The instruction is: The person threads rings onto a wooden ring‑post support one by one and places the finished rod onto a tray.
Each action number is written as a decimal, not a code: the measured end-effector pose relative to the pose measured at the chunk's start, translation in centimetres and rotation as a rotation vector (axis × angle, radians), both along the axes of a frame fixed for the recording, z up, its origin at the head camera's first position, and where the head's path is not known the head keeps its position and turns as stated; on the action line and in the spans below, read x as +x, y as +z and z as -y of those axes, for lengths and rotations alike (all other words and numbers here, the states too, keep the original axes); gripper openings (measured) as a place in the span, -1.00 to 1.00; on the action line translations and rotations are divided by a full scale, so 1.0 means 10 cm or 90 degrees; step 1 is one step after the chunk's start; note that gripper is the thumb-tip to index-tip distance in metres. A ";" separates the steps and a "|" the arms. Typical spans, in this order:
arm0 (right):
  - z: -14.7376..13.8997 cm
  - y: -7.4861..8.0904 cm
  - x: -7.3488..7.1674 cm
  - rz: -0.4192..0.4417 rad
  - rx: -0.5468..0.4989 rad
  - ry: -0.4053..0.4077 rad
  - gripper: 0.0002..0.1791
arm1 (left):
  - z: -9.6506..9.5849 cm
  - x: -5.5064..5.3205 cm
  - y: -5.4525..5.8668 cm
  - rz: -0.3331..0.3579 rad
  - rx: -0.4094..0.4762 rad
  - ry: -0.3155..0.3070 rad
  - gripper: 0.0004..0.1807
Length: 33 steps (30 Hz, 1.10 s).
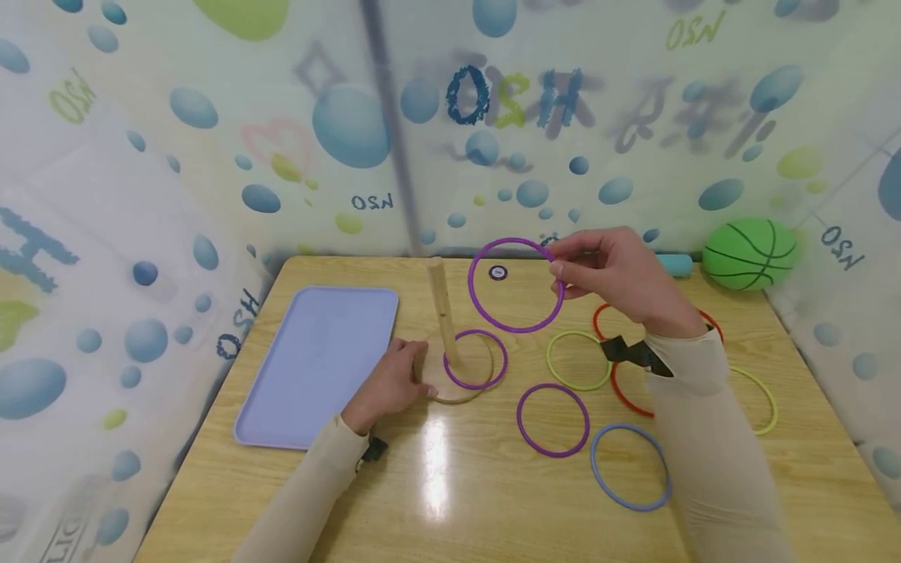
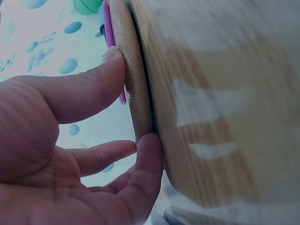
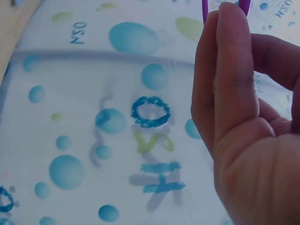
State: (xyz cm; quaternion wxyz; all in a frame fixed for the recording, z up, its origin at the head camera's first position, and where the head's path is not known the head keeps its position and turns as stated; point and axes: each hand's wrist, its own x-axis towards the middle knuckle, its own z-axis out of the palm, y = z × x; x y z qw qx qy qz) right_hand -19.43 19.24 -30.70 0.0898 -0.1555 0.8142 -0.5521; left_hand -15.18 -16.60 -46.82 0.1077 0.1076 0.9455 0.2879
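My right hand [image 1: 619, 270] pinches a purple ring [image 1: 517, 330] between thumb and fingertips. The ring is held upright in the air, right of a wooden peg [image 1: 442, 309] and apart from it. That peg stands on a round wooden base [image 1: 432, 367]. Low on the base lies another purple ring [image 1: 505, 363], around the foot of the peg. My left hand [image 1: 394, 379] holds the base's left edge. In the left wrist view the thumb [image 2: 91, 91] presses on the base's rim [image 2: 133, 79], with other fingers against its edge. Only a bit of the held ring [image 3: 205, 9] shows in the right wrist view.
Left of the base lies a blue tray [image 1: 317, 360]. On the table's right are a purple ring [image 1: 518, 422], a blue ring [image 1: 594, 461], yellow-green rings [image 1: 549, 360] and red rings [image 1: 597, 317], partly behind my right arm. A green ball [image 1: 749, 254] and teal cylinder [image 1: 676, 265] sit at the back.
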 end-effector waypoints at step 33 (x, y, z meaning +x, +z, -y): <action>0.67 -0.49 -0.24 0.109 -0.094 0.029 -0.68 | 0.02 0.01 -0.01 -0.020 -0.002 -0.014 -0.06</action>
